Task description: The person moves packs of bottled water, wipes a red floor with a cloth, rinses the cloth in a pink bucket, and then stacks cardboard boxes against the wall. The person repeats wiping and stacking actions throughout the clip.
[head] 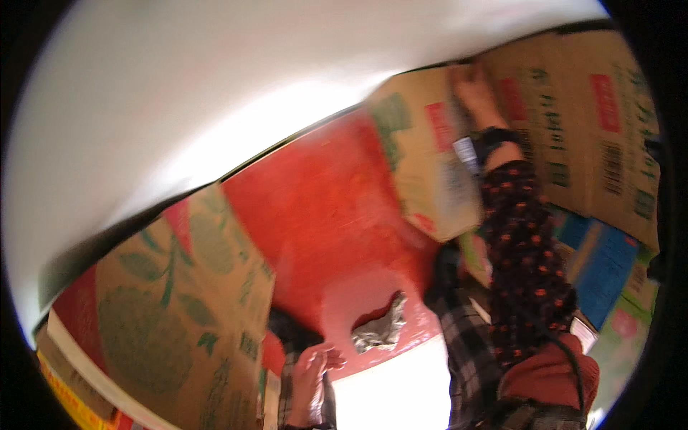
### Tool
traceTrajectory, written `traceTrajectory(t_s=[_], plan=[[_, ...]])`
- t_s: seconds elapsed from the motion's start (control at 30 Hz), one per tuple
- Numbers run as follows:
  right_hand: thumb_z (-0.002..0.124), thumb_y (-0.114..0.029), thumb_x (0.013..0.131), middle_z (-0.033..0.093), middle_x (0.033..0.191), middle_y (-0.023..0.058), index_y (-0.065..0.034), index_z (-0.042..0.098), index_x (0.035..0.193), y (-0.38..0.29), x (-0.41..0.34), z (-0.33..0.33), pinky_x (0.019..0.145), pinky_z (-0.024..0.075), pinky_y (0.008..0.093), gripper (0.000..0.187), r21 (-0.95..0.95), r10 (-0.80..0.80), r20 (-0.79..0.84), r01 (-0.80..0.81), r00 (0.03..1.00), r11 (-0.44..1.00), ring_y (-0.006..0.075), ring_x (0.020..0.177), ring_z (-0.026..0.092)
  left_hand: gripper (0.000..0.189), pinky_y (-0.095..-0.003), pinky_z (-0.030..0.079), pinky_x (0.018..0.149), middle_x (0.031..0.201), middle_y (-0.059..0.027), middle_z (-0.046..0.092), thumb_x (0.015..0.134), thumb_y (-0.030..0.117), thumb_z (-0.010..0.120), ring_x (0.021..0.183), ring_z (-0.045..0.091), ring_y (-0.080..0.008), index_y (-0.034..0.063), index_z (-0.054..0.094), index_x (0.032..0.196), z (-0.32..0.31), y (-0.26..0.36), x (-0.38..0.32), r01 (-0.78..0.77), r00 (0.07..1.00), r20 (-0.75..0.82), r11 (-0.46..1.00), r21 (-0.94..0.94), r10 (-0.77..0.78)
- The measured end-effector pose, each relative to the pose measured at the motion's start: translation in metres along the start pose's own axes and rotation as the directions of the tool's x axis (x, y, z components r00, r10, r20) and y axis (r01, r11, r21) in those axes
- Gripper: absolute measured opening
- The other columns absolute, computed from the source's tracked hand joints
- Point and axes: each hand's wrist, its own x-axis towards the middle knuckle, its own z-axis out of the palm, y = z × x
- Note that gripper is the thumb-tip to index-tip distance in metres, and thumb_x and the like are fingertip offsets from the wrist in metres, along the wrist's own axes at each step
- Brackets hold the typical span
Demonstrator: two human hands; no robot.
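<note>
My right hand [475,94], in a dark dotted sleeve with a dark band at the wrist, reaches to the far end of a printed cardboard box [424,145]. Its blurred fingers are at the gap between this box and the larger cardboard boxes [570,123] on the right; whether they grip the cardboard is unclear. Low in the view, my left hand [314,381] hovers over my left leg, palm turned inward, fingers loosely apart and holding nothing. Beside it, a crumpled silvery scrap [381,328] rests on the red surface [317,215].
Another cardboard box with green fruit print [177,301] stands at left. A white wall [188,91] bounds the far side. Blue [607,274] and green cartons [623,333] lie at right. My plaid trouser legs [467,349] straddle a glaring bright patch [392,387].
</note>
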Motion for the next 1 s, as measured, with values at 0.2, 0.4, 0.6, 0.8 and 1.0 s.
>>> traceTrajectory(t_s=[0.2, 0.4, 0.6, 0.8, 1.0], plan=[[0.060, -0.063, 0.079, 0.048, 0.141, 0.0257, -0.0026, 0.045, 0.142, -0.021, -0.014, 0.000, 0.107, 0.0373, 0.0435, 0.088, 0.157, 0.030, -0.070, -0.018, 0.997, 0.987, 0.0388, 0.130, 0.047, 0.033, -0.0345, 0.054, 0.082, 0.100, -0.0155, 0.068, 0.100, 0.027, 0.055, 0.088, 0.068, -0.0226, -0.0025, 0.061, 0.115, 0.002, 0.000, -0.008, 0.027, 0.998, 0.052, 0.997, -0.067, -0.024], [0.066, -0.049, 0.079, 0.061, 0.116, 0.0157, -0.0080, 0.061, 0.122, -0.105, -0.150, 0.035, 0.099, 0.0382, 0.0484, 0.059, -0.050, -0.368, -0.076, 0.365, 0.927, 0.930, 0.0341, 0.114, 0.053, 0.034, -0.0340, 0.054, 0.081, 0.099, -0.0149, 0.068, 0.098, 0.028, 0.057, 0.088, 0.068, -0.0221, -0.0020, 0.061, 0.114, 0.004, -0.007, -0.012, 0.029, 0.997, 0.075, 0.999, -0.039, -0.026], [0.069, -0.032, 0.073, 0.064, 0.099, 0.0166, -0.0100, 0.068, 0.089, -0.181, -0.325, 0.062, 0.081, 0.0451, 0.0493, 0.027, 0.097, -0.615, 0.572, 0.699, 0.543, 0.708, 0.0329, 0.101, 0.059, 0.034, -0.0324, 0.054, 0.077, 0.097, -0.0144, 0.069, 0.098, 0.029, 0.058, 0.086, 0.068, -0.0214, -0.0016, 0.061, 0.111, -0.008, -0.021, -0.012, -0.004, 0.999, 0.042, 0.996, -0.086, 0.008], [0.073, -0.018, 0.072, 0.061, 0.104, 0.0137, -0.0082, 0.065, 0.098, -0.125, -0.381, 0.020, 0.094, 0.0415, 0.0486, 0.029, 0.418, -0.804, 0.208, 0.693, 0.557, 0.588, 0.0339, 0.110, 0.054, 0.037, -0.0316, 0.054, 0.077, 0.113, -0.0123, 0.063, 0.097, 0.028, 0.060, 0.098, 0.064, -0.0207, 0.0016, 0.055, 0.123, -0.020, -0.043, -0.006, -0.034, 0.987, -0.162, 0.996, -0.086, 0.020], [0.068, -0.013, 0.084, 0.065, 0.102, 0.0131, -0.0032, 0.063, 0.099, 0.053, -0.383, -0.037, 0.078, 0.0532, 0.0354, 0.019, 0.386, -0.069, 0.392, -0.096, 0.917, 0.918, 0.0254, 0.093, 0.064, 0.041, -0.0313, 0.053, 0.080, 0.118, -0.0108, 0.059, 0.097, 0.028, 0.060, 0.105, 0.061, -0.0224, 0.0025, 0.052, 0.128, -0.014, -0.052, -0.006, -0.081, 0.989, -0.132, 0.991, -0.104, 0.067]])
